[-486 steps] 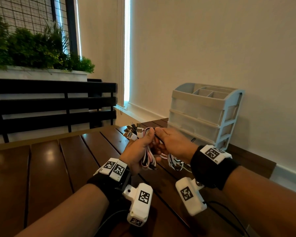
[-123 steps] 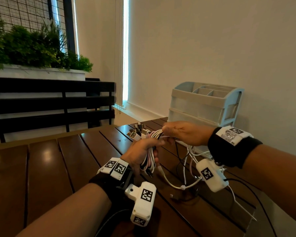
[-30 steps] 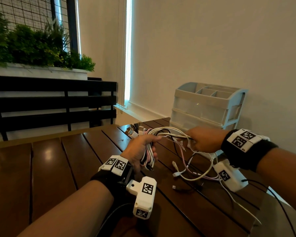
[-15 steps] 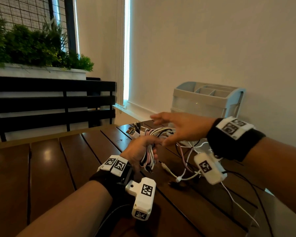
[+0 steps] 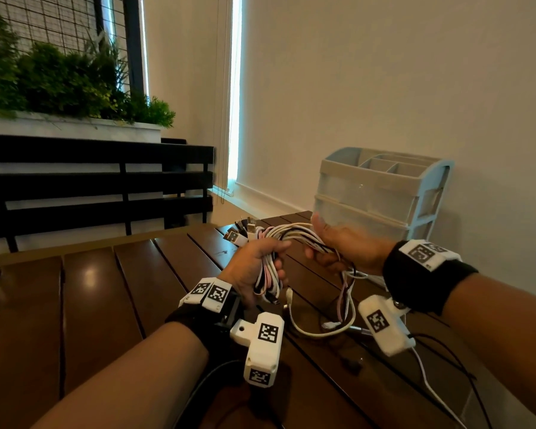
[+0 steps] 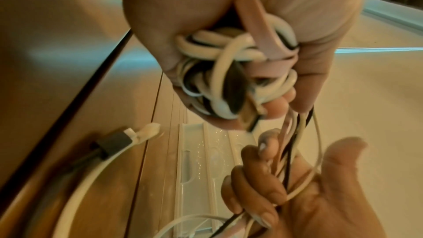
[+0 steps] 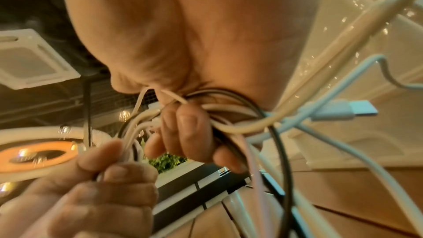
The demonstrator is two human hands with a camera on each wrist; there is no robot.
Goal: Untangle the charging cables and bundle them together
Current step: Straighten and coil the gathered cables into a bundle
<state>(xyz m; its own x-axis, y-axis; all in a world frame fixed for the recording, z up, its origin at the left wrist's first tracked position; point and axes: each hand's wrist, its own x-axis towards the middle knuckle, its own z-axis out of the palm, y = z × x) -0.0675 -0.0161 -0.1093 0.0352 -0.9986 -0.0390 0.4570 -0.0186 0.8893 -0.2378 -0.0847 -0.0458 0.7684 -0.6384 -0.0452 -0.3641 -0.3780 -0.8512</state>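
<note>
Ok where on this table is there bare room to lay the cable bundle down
The bare wooden table planks left of the left hand. Crowded: beneath the right hand, where loose cable ends trail toward the drawer organizer.

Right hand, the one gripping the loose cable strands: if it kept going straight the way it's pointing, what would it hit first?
Likely the left hand, which grips the coiled cables. The right hand points leftward along those strands, with only a short gap between them; depth is unclear.
</note>
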